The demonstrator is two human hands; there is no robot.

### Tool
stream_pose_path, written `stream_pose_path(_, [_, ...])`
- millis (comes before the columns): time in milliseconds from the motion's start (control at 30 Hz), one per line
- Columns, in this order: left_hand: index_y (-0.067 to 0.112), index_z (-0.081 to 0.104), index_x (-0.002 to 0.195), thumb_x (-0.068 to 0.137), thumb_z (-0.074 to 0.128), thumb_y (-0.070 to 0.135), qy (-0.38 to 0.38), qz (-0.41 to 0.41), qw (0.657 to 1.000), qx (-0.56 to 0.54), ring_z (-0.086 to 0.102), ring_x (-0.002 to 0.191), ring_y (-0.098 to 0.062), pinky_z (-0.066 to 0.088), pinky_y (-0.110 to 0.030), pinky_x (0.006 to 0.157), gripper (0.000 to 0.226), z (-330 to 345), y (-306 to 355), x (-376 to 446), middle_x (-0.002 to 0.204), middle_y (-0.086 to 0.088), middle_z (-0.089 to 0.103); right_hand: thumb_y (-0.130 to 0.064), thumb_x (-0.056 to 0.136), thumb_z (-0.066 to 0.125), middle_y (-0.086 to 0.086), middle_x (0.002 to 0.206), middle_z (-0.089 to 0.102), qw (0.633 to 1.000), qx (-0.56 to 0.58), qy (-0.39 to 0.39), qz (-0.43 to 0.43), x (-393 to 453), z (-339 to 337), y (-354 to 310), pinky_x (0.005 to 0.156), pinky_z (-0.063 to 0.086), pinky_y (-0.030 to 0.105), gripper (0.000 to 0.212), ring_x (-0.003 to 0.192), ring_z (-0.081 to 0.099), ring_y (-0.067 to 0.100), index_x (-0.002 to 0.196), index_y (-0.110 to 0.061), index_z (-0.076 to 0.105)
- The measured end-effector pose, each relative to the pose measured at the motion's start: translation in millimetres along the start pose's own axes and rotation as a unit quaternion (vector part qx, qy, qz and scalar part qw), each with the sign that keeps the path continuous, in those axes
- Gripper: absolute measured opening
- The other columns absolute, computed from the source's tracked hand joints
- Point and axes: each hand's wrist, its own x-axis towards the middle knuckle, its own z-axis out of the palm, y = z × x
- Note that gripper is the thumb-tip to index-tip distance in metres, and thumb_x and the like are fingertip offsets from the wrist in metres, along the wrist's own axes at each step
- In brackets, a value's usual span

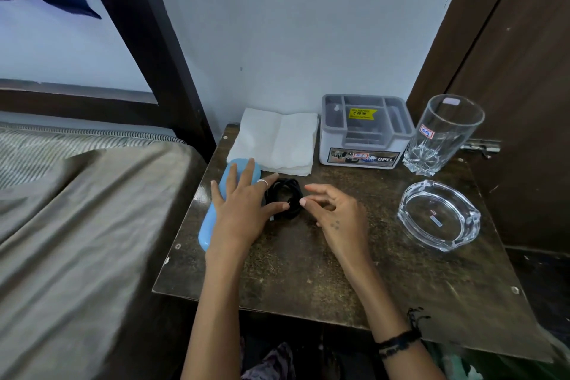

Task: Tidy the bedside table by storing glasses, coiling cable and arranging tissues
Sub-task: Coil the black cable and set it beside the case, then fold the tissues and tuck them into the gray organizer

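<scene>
1. Bed (77, 210) at far left – grey-brown sheet, dark wooden post rising behind it.
2. Bedside table (308, 271): dark, scuffed wooden top, just beside the bed.
3. Blue glasses case (209, 225) lies closed along the table's left edge, long axis running front to back.
4. Left hand (243, 210) rests flat over the case, fingers straight and spread wide, gripping nothing; thumb reaches right and touches the cable coil. Ring on one finger.
5. Black cable (285, 199) sits coiled in a tight loop on the table, between the two hands.
6. Tissues (277, 139) – white folded stack at the back of the table, just behind the case and coil, its edges roughly squared.
7. Right hand (336, 213) hovers just right of the coil, fingers loosely curled, fingertips near the loop; holds nothing. Black bands on the wrist.
8. Grey organiser box (364, 133) stands at the back, right of the tissues.
9. Clear drinking glass (444, 133) stands upright just beside the box.
10. Glass ashtray (438, 216) sits in front of the drinking glass, near the right edge.
</scene>
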Motion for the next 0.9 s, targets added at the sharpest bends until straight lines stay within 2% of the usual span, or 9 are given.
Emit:
stream_pose_path(133, [0.039,0.030,0.141,0.089,0.048,0.048,0.000,0.010,1.000,0.005,-0.011,0.145,-0.020,-0.010,-0.055,0.112,0.055,-2.0,-0.1,-1.9,0.159,0.004,0.001,-0.032,0.081,0.068,-0.011,0.089,0.073,0.999,-0.039,-0.030,0.008,3.4,-1.2,-9.3,0.071,0.056,0.040,0.024,0.081,0.067,0.008,0.105,-0.028,0.067])
stream_pose_path(200, [0.036,0.037,0.138,0.090,0.048,0.045,0.022,0.021,0.999,-0.016,-0.002,0.146,-0.020,-0.006,-0.055,0.112,0.050,-2.2,0.4,-1.3,0.158,0.004,0.011,-0.028,0.084,0.064,-0.007,0.092,0.073,0.997,-0.077,-0.026,-0.004,4.7,-4.4,-16.0,0.071,0.054,0.031,0.022,0.084,0.066,0.012,0.106,-0.024,0.067])
stream_pose_path(300, [0.021,0.057,0.124,0.090,0.056,0.028,0.179,0.060,0.965,-0.182,0.037,0.135,-0.021,0.021,-0.042,0.112,0.034,-6.6,1.0,6.0,0.140,-0.001,0.049,-0.025,0.090,0.056,0.000,0.097,0.071,0.987,-0.153,0.024,-0.037,8.6,-8.7,-32.8,0.063,0.047,0.025,0.019,0.087,0.064,0.017,0.105,-0.017,0.065])
stream_pose_path(400, [0.011,0.061,0.116,0.091,0.056,0.018,0.258,0.051,0.928,-0.266,0.055,0.115,-0.022,0.036,-0.023,0.091,0.026,-22.6,-2.0,25.8,0.122,-0.006,0.062,-0.025,0.093,0.050,0.010,0.098,0.069,0.978,-0.194,0.041,-0.070,24.4,-6.8,-49.2,0.069,0.050,0.033,0.026,0.089,0.065,0.028,0.112,-0.008,0.060])
stream_pose_path(500, [0.003,0.058,0.113,0.090,0.057,0.019,0.220,-0.002,0.946,-0.240,0.058,0.107,-0.028,0.040,-0.029,0.085,0.028,-36.5,-13.3,62.5,0.117,-0.014,0.063,-0.020,0.097,0.042,0.017,0.103,0.066,0.960,-0.270,0.028,-0.070,46.1,3.1,-56.4,0.065,0.040,0.034,0.030,0.095,0.061,0.034,0.118,-0.001,0.052])
stream_pose_path(567, [-0.001,0.056,0.112,0.090,0.057,0.023,0.163,-0.038,0.967,-0.192,0.057,0.106,-0.033,0.040,-0.033,0.082,0.033,-38.6,-21.5,86.4,0.116,-0.018,0.061,-0.012,0.097,0.037,0.018,0.108,0.064,0.944,-0.321,0.014,-0.070,55.2,15.1,-57.5,0.068,0.043,0.036,0.026,0.099,0.061,0.035,0.117,0.000,0.049])
stream_pose_path(667, [-0.003,0.047,0.122,0.089,0.057,0.034,0.074,-0.070,0.982,-0.157,0.051,0.114,-0.037,0.040,-0.039,0.089,0.051,-35.0,-25.0,108.7,0.126,-0.021,0.051,-0.011,0.098,0.036,0.017,0.109,0.064,0.920,-0.383,0.007,-0.081,64.5,32.2,-56.3,0.067,0.043,0.034,0.026,0.100,0.061,0.032,0.122,-0.004,0.043])
stream_pose_path(767, [-0.004,0.044,0.127,0.084,0.063,0.036,0.047,-0.083,0.982,-0.163,0.048,0.120,-0.037,0.041,-0.043,0.098,0.062,-27.8,-28.4,122.8,0.131,-0.020,0.048,-0.016,0.097,0.042,0.018,0.111,0.062,0.927,-0.369,0.027,-0.066,72.4,39.2,-54.5,0.068,0.043,0.034,0.032,0.102,0.060,0.031,0.127,-0.003,0.038])
stream_pose_path(900, [0.000,0.057,0.115,0.069,0.076,0.040,0.024,-0.097,0.978,-0.183,0.056,0.108,-0.034,0.047,-0.043,0.092,0.064,-25.3,-39.9,132.8,0.117,-0.015,0.060,-0.014,0.092,0.050,0.019,0.117,0.056,0.935,-0.350,0.029,-0.039,75.1,44.8,-50.4,0.075,0.046,0.034,0.045,0.107,0.056,0.031,0.132,-0.002,0.031])
